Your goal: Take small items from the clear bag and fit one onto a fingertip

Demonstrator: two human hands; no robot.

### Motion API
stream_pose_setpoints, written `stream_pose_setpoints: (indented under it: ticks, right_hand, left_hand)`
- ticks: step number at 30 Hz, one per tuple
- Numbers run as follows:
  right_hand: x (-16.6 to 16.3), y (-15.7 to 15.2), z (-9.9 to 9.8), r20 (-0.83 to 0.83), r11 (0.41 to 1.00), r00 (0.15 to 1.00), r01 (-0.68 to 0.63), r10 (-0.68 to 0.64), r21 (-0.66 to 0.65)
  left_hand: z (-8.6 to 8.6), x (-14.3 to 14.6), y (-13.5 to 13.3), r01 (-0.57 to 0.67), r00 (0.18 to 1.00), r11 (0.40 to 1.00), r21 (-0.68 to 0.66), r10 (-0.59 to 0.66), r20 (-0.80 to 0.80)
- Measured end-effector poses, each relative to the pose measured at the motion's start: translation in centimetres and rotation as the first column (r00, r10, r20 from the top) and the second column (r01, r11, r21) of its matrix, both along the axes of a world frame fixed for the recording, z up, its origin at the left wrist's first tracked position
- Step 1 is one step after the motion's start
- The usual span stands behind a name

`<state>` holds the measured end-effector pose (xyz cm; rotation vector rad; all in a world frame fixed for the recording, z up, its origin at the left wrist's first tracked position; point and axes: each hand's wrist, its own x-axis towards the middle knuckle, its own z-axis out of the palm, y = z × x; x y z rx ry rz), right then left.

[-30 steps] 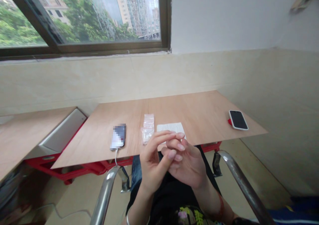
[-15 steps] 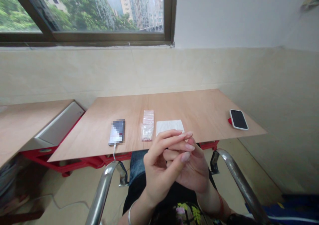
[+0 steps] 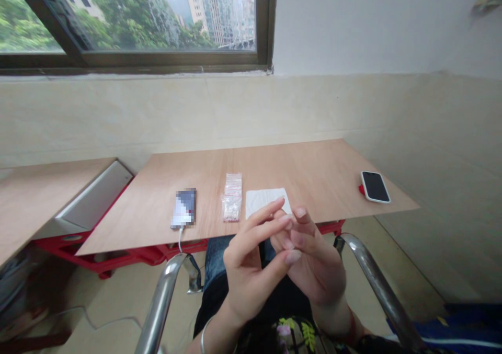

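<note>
My left hand (image 3: 245, 270) is raised over my lap, its fingers stretched out and a little apart, the thumb reaching towards the right hand. Facing it, my right hand (image 3: 319, 270) has loosely bent, separated fingers. The fingertips of both hands meet or overlap in front of the table edge. No object shows between them, though the overlap hides part of the right fingers. Just beyond the hands lies a white sheet (image 3: 261, 198), partly covered by the left fingers. To its left are clear plastic bags (image 3: 232, 200) with small contents.
A phone with a cable (image 3: 184, 207) lies left on the wooden table (image 3: 306, 171). Another phone (image 3: 375, 186) rests on something red at the right. Metal armrests (image 3: 160, 301) flank me. A second table (image 3: 50, 192) stands left, and a window (image 3: 168, 14) is ahead.
The interlaced fingers have loosened and drawn apart, leaving mainly the fingertips together. My right hand has shifted slightly right, and more of the white sheet shows.
</note>
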<state>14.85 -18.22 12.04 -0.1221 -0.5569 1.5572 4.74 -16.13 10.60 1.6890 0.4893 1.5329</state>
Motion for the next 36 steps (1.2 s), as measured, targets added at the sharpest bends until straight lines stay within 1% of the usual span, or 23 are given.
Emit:
stream_pose_setpoints:
  ticks: [2, 4, 7, 10, 15, 17, 22, 26, 29, 32, 36]
  right_hand:
    - [0.1, -0.1, 0.2, 0.074, 0.994, 0.992, 0.104, -0.105, 0.017]
    - [0.1, -0.2, 0.3, 0.139, 0.975, 0.966, 0.211, -0.218, 0.065]
    - [0.3, -0.5, 0.4, 0.233, 0.925, 0.897, 0.349, -0.377, 0.151]
    - [0.4, -0.8, 0.3, 0.314, 0.881, 0.824, 0.423, -0.472, 0.212]
    - [0.6, -1.2, 0.1, 0.359, 0.864, 0.788, 0.42, -0.5, 0.278]
    - [0.6, -1.3, 0.0, 0.372, 0.855, 0.774, 0.421, -0.512, 0.302]
    - [0.5, -1.4, 0.0, 0.386, 0.808, 0.713, 0.473, -0.585, 0.352]
    - [0.3, -1.5, -0.1, 0.401, 0.766, 0.653, 0.531, -0.643, 0.364]
    - [0.2, -1.5, -0.2, 0.428, 0.727, 0.589, 0.58, -0.685, 0.366]
    - [0.0, -1.6, -0.2, 0.449, 0.683, 0.519, 0.615, -0.727, 0.394]
    - [-0.1, -1.8, 0.2, 0.463, 0.655, 0.472, 0.623, -0.75, 0.427]
  left_hand:
    - [0.1, 0.0, 0.0, -0.021, 1.0, 1.0, 0.023, 0.022, -0.015]
    - [0.2, -0.1, 0.0, -0.038, 0.999, 0.998, 0.052, 0.039, -0.031]
    - [0.4, -0.2, -0.1, -0.057, 0.997, 0.994, 0.09, 0.061, -0.052]
    - [0.7, -0.2, -0.3, -0.064, 0.995, 0.993, 0.102, 0.071, -0.064]
    - [0.9, -0.4, -0.5, -0.097, 0.992, 0.991, 0.093, 0.104, -0.075]
    - [1.0, -0.5, -0.5, -0.087, 0.992, 0.991, 0.101, 0.095, -0.083]
    - [0.9, -0.6, -0.3, -0.065, 0.994, 0.987, 0.148, 0.078, -0.082]
    - [0.8, -0.5, -0.1, -0.112, 0.99, 0.973, 0.201, 0.126, -0.06]
    - [0.6, -0.4, 0.1, -0.178, 0.981, 0.948, 0.263, 0.19, -0.024]
    - [0.3, -0.4, 0.1, -0.242, 0.964, 0.911, 0.335, 0.265, -0.025]
    - [0.0, -0.7, -0.1, -0.309, 0.927, 0.856, 0.414, 0.369, -0.071]
